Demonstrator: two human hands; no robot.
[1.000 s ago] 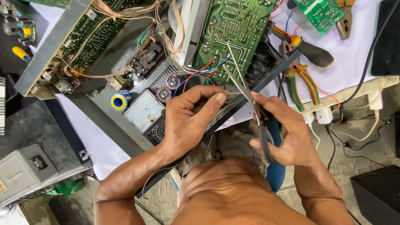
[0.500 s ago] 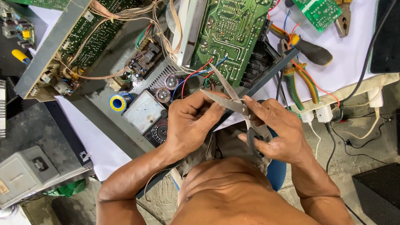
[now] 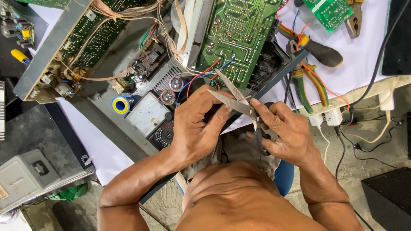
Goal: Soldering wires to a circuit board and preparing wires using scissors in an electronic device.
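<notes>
My right hand [image 3: 284, 134] grips the dark handles of a pair of scissors [image 3: 234, 97]. Its steel blades are spread apart and point up and left toward a green circuit board [image 3: 239, 34]. My left hand [image 3: 195, 126] is curled beside it, with thumb and forefinger pinched at the tip of the lower blade. Whether a thin wire lies between those fingers I cannot tell. Red and blue wires [image 3: 205, 72] run from the board down toward my left hand.
An opened metal chassis [image 3: 51, 51] with boards and wire bundles fills the upper left. A square meter [image 3: 147, 113] and a solder spool [image 3: 122, 104] lie in it. Pliers [image 3: 310, 85] and a small green board [image 3: 332, 13] lie on white paper. Plugs [image 3: 325, 117] and a grey box [image 3: 25, 179] are nearby.
The scissors blades have spread from nearly together to wide apart. Both hands have shifted slightly right and down.
</notes>
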